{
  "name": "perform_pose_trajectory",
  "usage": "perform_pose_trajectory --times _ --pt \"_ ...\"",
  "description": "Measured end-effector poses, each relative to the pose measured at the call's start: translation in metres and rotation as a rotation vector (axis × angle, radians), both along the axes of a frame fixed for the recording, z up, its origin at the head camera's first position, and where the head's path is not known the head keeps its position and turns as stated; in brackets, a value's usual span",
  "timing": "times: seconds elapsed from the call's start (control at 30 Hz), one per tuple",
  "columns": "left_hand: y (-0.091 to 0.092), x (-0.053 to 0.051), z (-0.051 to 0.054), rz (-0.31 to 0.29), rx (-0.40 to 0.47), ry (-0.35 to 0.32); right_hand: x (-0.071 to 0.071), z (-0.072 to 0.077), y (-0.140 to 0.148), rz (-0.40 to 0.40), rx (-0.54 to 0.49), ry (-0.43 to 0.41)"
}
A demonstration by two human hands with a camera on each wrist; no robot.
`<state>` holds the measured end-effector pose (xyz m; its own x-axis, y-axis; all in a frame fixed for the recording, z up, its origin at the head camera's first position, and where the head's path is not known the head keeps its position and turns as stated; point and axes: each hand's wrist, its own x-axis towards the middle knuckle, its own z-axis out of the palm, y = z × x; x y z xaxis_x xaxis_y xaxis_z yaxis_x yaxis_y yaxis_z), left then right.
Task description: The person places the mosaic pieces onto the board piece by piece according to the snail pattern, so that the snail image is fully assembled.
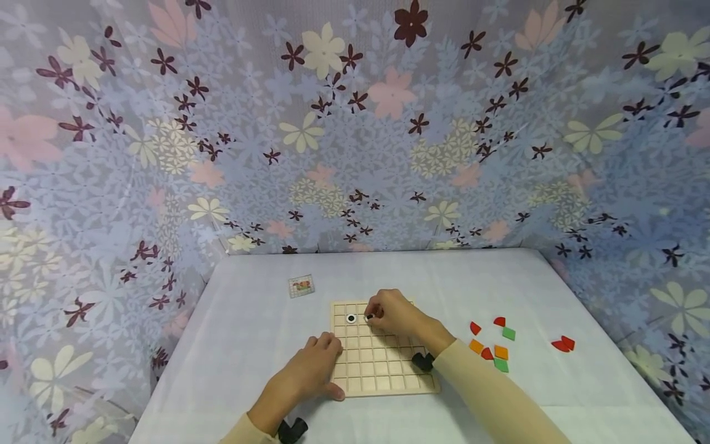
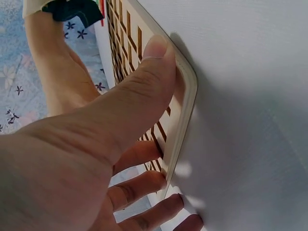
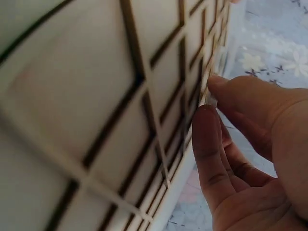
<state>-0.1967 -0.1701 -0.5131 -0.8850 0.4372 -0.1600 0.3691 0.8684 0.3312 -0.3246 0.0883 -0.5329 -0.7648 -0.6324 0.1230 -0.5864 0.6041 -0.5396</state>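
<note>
From my station, left side first: a picture card (image 1: pixel 301 285) lay flat on the white tabletop (image 1: pixel 249 327), long axis nearly left to right, right end tipped slightly away from the person.

Next, the left hand (image 1: pixel 309 369): forearm slanting up from the lower left, back of the hand upward. I saw its fingers spread, gaps between them, tips along the board's left edge; the thumb stretched nearly straight over the frame at the near left corner.

The wooden grid board (image 1: pixel 383 393) lay flat between the hands, left edge pointing almost straight away from the person. Foreshortening kept me from telling a longer axis. Near its far left corner sat a white disc (image 1: pixel 351 319) with a dark centre, face up.

Just right of the disc, over the far part of the board, I noted a small piece (image 1: pixel 370 316), white and black. Mostly covered by fingers; its heading and long axis I could not tell.

The right hand (image 1: pixel 396 313) had that piece pinched between thumb and fingertips, wrist arched, forearm slanting in from the lower right.

Right of the board: loose red pieces (image 1: pixel 487 354), orange pieces (image 1: pixel 501 353) and green pieces (image 1: pixel 501 365). Farthest right, a red pair (image 1: pixel 560 346) lay together.
</note>
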Motion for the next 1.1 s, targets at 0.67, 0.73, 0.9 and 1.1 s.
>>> perform_pose_trajectory --times 0.67,0.73,0.9,1.1 --pt "0.012 -0.001 0.003 0.002 -0.072 0.011 0.000 0.000 -0.011 -0.006 0.026 0.024" --pt "0.013 -0.001 0.003 -0.002 -0.078 0.005 0.001 -0.001 -0.013 -0.015 0.021 0.020" --pt "0.014 -0.002 0.004 0.001 -0.099 -0.002 0.002 0.000 -0.018 -0.017 0.014 0.018" --pt "0.012 -0.001 0.004 0.013 -0.090 -0.002 0.001 -0.002 -0.020 -0.029 0.010 0.020"
